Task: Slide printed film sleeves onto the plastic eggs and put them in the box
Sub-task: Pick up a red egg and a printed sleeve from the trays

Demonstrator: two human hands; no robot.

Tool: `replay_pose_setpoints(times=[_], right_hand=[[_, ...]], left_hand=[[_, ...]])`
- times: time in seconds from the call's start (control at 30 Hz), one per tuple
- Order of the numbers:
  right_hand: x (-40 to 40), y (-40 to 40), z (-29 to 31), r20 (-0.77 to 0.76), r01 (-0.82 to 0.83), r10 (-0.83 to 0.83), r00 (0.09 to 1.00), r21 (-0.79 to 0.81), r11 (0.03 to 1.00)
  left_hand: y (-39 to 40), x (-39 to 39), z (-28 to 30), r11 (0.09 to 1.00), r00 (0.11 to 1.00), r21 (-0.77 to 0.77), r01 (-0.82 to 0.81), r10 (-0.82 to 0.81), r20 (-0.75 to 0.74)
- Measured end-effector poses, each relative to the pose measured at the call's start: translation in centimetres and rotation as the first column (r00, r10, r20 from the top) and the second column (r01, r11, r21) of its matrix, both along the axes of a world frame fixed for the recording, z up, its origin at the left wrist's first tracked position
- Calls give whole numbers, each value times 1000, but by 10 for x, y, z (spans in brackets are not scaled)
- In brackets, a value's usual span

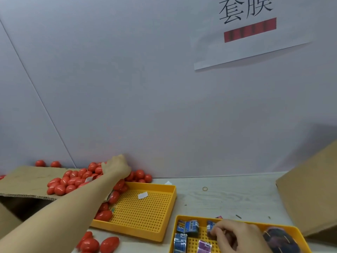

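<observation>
Left hand (116,166) reaches into eggs (73,180); right hand (235,234) seemingly pinches sleeve (210,226).

Bare tabletop (228,198) lies open between the two yellow trays (171,201) and the cardboard box (310,189); red eggs (73,179) crowd the left wall.
</observation>
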State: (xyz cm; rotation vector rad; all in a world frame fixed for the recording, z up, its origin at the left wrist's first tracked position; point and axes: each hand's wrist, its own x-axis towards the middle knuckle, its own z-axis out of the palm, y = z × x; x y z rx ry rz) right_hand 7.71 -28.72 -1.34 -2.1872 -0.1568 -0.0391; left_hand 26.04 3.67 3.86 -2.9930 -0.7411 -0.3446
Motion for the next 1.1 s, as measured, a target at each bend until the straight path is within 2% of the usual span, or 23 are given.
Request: replay_pose_setpoints(times=[0.07, 0.13, 0.23, 0.3, 0.33, 0.37, 0.43, 0.47, 0.5, 0.6, 0.73, 0.8, 0.9, 0.93, 1.03, 1.1], right_hand=[[3, -1, -1, -32, -50, 49, 998, -7, 999], [6, -2, -5, -23, -28, 28, 999, 15, 1000], [3, -6, -10, 9, -33, 32, 999, 23, 999], [3, -6, -11, 49, -23, 22, 999, 22, 999], [2, -7, -10, 61, -22, 20, 998, 27, 999], [1, -7, -9, 73, -20, 17, 997, 38, 999], [-2, -10, -7, 82, -20, 14, 997, 65, 998], [-3, -12, -7, 82, -25, 19, 996, 68, 997], [-5, -13, -5, 85, -33, 27, 996, 69, 997], [-8, -15, -3, 62, -70, 67, 996, 56, 996], [-7, -13, -7, 89, -87, 86, 992, 11, 996], [-7, -10, -9, 100, -98, 98, 990, -12, 995], [-6, -7, -12, 101, -109, 113, 988, -47, 993], [-6, -7, -12, 105, -105, 110, 988, -55, 993], [-6, -5, -14, 135, -80, 89, 987, -74, 994], [-7, -3, -14, 149, -59, 69, 986, -71, 996]], left_hand=[[-9, -8, 8, 999, 998, 10, 32, -32, 51], [-21, -19, 16, 981, 977, -129, 147, -124, 171], [-45, -46, 20, 885, 890, -285, 368, -247, 384], [-70, -69, 21, 799, 847, -377, 469, -286, 448], [-84, -81, 20, 724, 851, -493, 483, -256, 458], [-99, -93, 19, 604, 874, -647, 465, -199, 442], [-129, -118, 15, 284, 930, -886, 366, -83, 357], [-141, -132, 12, 174, 943, -926, 334, -62, 328], [-152, -143, 7, 119, 943, -935, 333, -59, 328], [-173, -171, -11, 32, 910, -910, 413, -57, 411], [-186, -186, -25, -195, 881, -859, 473, 112, 459], [-182, -185, -32, -193, 854, -832, 520, 116, 507], [-171, -179, -41, -164, 846, -832, 530, 36, 532], [-170, -176, -44, -207, 856, -835, 510, 29, 515], [-175, -169, -51, -454, 886, -778, 435, 59, 460], [-180, -167, -57, -469, 887, -777, 421, 35, 460]])
